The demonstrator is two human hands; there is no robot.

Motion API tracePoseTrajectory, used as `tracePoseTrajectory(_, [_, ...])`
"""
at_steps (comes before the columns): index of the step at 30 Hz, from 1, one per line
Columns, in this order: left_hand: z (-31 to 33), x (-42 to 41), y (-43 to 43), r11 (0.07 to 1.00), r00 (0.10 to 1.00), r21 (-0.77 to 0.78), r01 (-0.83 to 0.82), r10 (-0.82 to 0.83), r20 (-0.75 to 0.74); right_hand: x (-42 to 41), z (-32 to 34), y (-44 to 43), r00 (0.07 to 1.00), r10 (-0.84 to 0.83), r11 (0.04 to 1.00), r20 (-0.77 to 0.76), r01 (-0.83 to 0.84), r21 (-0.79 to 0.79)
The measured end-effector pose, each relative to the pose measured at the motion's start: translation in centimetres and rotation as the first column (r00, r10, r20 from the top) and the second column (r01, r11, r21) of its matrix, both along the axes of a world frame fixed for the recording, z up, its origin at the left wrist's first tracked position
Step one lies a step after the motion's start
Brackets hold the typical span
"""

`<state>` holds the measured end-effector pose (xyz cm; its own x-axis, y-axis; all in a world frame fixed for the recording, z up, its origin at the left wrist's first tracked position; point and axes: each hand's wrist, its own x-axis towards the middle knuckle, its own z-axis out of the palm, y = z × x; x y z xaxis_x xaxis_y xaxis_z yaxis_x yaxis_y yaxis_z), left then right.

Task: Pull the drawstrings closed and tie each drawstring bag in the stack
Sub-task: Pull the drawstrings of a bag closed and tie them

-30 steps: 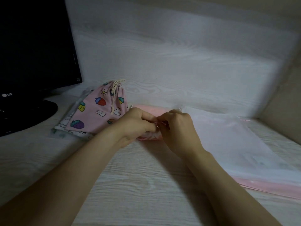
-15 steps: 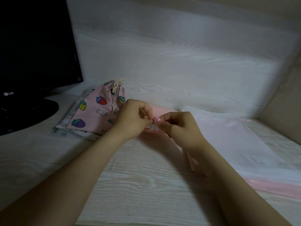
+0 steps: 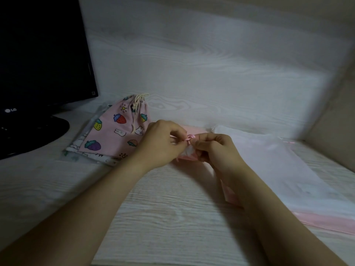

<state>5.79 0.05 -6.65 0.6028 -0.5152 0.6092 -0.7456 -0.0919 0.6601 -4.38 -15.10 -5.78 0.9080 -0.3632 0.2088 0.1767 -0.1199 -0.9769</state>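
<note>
A sheer white bag (image 3: 272, 164) lies on top of a pink bag (image 3: 330, 220) at the right of the desk. Its gathered mouth sits between my hands. My left hand (image 3: 163, 144) and my right hand (image 3: 215, 150) both pinch the thin pink drawstring (image 3: 189, 138), which forms a small loop between the fingertips. To the left, a pink drawstring bag (image 3: 115, 131) printed with strawberries and rabbits is closed with a cream cord and rests on a pile of other patterned bags (image 3: 92, 155).
A black monitor (image 3: 38, 54) with its round base (image 3: 28, 135) stands at the far left. A white wood-grain back panel (image 3: 211, 64) rises behind the desk, and a beige side wall (image 3: 334, 116) closes the right. The wood-grain desktop (image 3: 163, 217) stretches in front.
My hands have come closer together over the bag's mouth, and a small loop of pink drawstring now stands between the fingertips. The bags on the desk have not moved.
</note>
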Motion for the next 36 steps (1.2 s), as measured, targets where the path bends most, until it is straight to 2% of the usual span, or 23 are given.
tracePoseTrajectory(3, [0.8,-0.3,0.2,1.000,0.993,0.001,-0.029,0.029,-0.110,0.4,-0.3,-0.4,0.999,-0.047,0.999,0.002,0.047,-0.008])
tracePoseTrajectory(5, [1.4,-0.1,0.4,0.998,0.960,-0.063,0.026,-0.042,-0.275,0.6,-0.4,-0.8,0.997,-0.079,0.997,0.003,0.079,-0.005])
tracePoseTrajectory(8, [2.2,0.0,0.8,0.950,0.835,-0.290,0.120,-0.254,-0.488,0.8,-0.6,-1.1,0.994,-0.112,0.994,0.003,0.112,-0.002])
tracePoseTrajectory(11, [2.8,-0.3,1.0,0.834,0.662,-0.511,0.206,-0.503,-0.556,0.8,-0.6,-1.1,0.994,-0.112,0.994,0.008,0.112,-0.004])
tracePoseTrajectory(13, [3.1,-0.7,1.2,0.775,0.548,-0.580,0.250,-0.607,-0.575,0.8,-0.7,-1.1,0.994,-0.111,0.993,0.009,0.111,-0.027])
tracePoseTrajectory(15, [3.3,-1.0,1.2,0.770,0.490,-0.592,0.238,-0.622,-0.611,0.8,-0.9,-1.2,0.994,-0.109,0.992,0.018,0.110,-0.056])
tracePoseTrajectory(19, [2.9,-0.9,0.6,0.860,0.543,-0.480,0.174,-0.491,-0.681,0.4,-0.9,-1.2,0.997,-0.060,0.985,0.045,0.066,-0.160])
tracePoseTrajectory(22, [2.4,-0.3,0.5,0.921,0.571,-0.374,0.109,-0.366,-0.735,0.3,-1.0,-1.1,0.998,-0.031,0.988,0.060,0.040,-0.149])
tracePoseTrajectory(27, [2.3,-0.3,0.6,0.970,0.611,-0.228,0.085,-0.232,-0.757,0.7,-1.3,-1.6,0.988,-0.122,0.977,0.098,0.137,-0.165])
tracePoseTrajectory(32, [2.1,-0.4,0.7,0.991,0.652,-0.110,0.075,-0.132,-0.747,0.9,-1.5,-2.2,0.958,-0.244,0.901,0.151,0.282,-0.331])
tracePoseTrajectory(36, [2.2,-0.8,0.7,0.998,0.695,-0.028,0.056,-0.059,-0.717,0.7,-1.4,-2.0,0.945,-0.288,0.836,0.154,0.326,-0.442])
